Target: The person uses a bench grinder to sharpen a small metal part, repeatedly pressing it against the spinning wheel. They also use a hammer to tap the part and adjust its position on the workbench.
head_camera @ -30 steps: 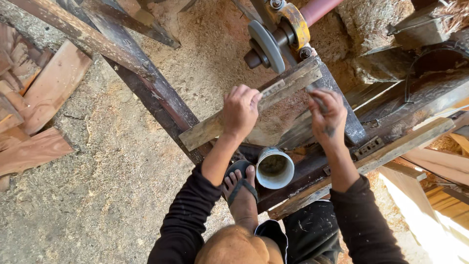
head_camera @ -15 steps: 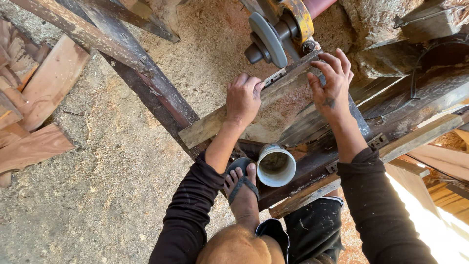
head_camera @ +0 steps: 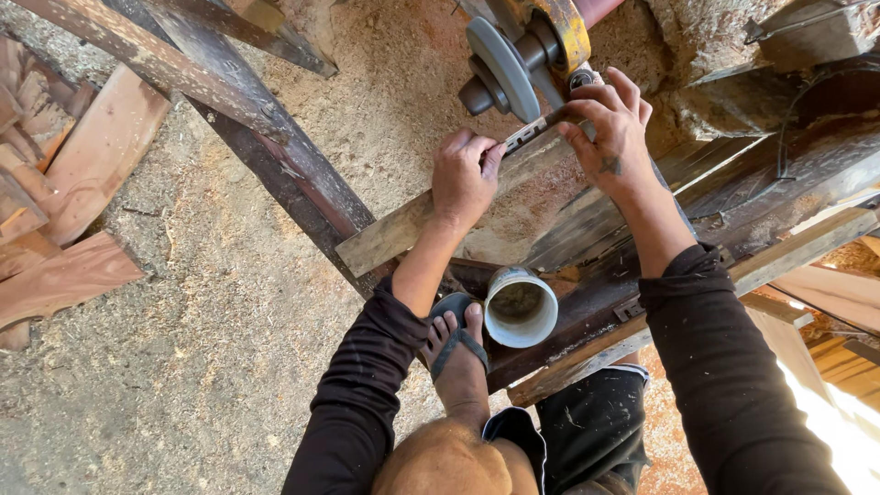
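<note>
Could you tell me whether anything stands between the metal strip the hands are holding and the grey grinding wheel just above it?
Nothing visible does. The left hand and right hand hold the metal strip at its two ends, and its middle sits right under the grey grinding wheel with no object between them; whether they touch, I cannot tell.

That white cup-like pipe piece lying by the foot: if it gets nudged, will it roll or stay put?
The white pipe piece lies on its side with its round mouth facing up toward the camera, so it would probably roll if pushed. It looks thin-walled and hollow, so likely light. The dark beam under it and the sandalled foot beside it may stop it quickly.
</note>
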